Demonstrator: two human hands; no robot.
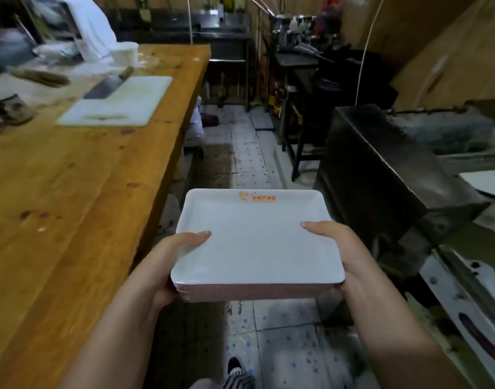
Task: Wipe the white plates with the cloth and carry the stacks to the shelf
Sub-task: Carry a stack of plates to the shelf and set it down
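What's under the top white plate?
More plates in a stack, only their edges showing. Left hand and right hand grip its sides; fingers underneath are hidden.

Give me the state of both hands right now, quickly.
Left hand: grips the left edge of the stack of white plates.
Right hand: grips the stack's right edge.

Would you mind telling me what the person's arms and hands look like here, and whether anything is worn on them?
Both forearms are bare right down to the bottom edge of the picture, with no sleeves in view. The left hand and the right hand wear no gloves, and no rings, watch or bracelet show on either. The thumbnails look short and unpainted. There are no markings or cables on the arms.
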